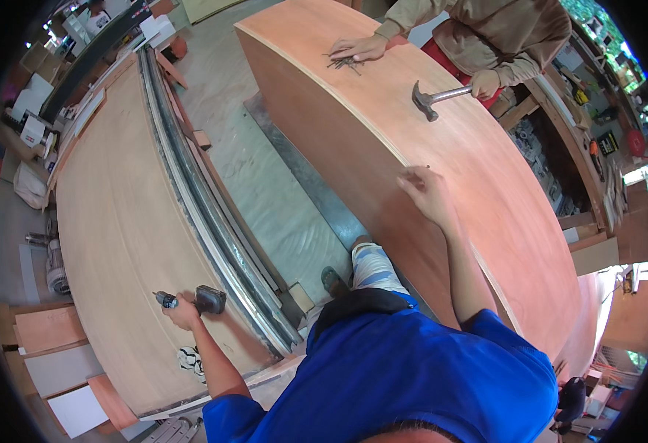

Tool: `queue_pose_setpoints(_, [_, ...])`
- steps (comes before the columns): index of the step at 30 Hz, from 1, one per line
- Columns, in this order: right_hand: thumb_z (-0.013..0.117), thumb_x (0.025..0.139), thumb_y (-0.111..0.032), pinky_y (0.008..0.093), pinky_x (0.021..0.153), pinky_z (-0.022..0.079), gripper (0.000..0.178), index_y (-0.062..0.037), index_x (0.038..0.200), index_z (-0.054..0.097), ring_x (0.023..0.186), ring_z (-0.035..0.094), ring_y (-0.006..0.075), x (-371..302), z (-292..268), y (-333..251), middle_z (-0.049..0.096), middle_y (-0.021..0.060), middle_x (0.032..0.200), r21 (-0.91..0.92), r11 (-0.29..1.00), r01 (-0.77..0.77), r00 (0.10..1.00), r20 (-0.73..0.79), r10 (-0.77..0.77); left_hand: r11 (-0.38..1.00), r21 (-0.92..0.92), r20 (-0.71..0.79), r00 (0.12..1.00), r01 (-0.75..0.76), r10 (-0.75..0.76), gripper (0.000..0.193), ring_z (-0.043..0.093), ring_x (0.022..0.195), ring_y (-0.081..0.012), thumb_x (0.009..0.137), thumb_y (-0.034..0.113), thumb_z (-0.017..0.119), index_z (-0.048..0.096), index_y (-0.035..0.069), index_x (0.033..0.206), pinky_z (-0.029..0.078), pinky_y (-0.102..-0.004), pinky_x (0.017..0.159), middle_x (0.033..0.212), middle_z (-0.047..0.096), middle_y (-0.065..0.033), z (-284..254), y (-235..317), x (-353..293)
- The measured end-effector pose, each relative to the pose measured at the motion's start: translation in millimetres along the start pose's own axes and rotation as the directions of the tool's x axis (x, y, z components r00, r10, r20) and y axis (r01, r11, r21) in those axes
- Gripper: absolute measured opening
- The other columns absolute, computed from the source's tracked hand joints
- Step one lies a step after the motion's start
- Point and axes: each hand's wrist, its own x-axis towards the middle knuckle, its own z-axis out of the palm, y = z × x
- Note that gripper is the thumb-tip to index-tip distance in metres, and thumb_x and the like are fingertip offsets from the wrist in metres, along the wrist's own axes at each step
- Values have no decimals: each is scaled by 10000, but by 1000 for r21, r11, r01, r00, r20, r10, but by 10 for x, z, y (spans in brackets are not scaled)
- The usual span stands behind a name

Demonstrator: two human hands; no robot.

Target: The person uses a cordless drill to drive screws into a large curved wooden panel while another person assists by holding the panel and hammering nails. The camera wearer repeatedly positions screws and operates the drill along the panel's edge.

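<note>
My left hand (pixel 183 313) is wrapped round a cordless drill (pixel 210 300), held over the long plywood worktable on my left. Its dark battery end points right and its chuck left. At the near top edge of a large plywood box (pixel 516 214) is my right hand (pixel 429 193), fingers bent together; what they hold, if anything, is too small to make out. A small dark point, perhaps a nail, shows beside the knuckles. Across the box, a person's hand (pixel 361 49) rests by a pile of nails (pixel 348 63). That person's other hand (pixel 485 83) grips a claw hammer (pixel 442 96).
Metal rails (pixel 191 199) run along the right side of the worktable (pixel 117 221). A black-and-white roll (pixel 189 359) lies near its front. Between table and box is a strip of concrete floor (pixel 280 177). Board offcuts (pixel 47 332) are stacked at the left; a cluttered bench (pixel 575 162) stands at the right.
</note>
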Motion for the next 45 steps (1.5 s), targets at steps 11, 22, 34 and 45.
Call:
queue_pose_setpoints(11, [632,941,-333,439,888,538,443,40,1180,623,1048,675,361,2747,585,322,667,252,1119,-319,948,14,996,-84,-43,999,-47,4,1000,-16,16,746,655,1100,-418,827,416,699,443,82,1443,492,-521,961,1203,687,-205,-30,75,-62])
queue_pose_setpoints(22, [581,972,-259,560,757,515,307,46,951,603,858,660,487,2922,587,876,650,332,861,-490,869,77,948,-233,-215,88,-932,361,923,351,133,782,424,1409,-290,1019,604,422,284,64,1567,290,-427,1206,1544,415,-143,468,-492,-366])
queue_pose_setpoints(34, [512,1072,-284,300,816,567,298,-9,1155,592,895,650,152,-336,546,-53,669,95,999,535,573,-621,749,621,232,675,-684,-479,868,-276,-130,619,690,1014,-343,825,358,833,586,1,1266,552,-433,901,1195,695,-176,1106,-443,65])
queue_pose_setpoints(45, [598,1031,-312,361,966,537,321,-15,1146,559,1041,637,208,-1305,763,383,643,106,1114,717,209,-665,709,519,477,592,-805,163,939,-51,303,321,594,710,-182,909,284,746,670,-14,1004,517,-349,646,864,644,-53,706,-106,-973])
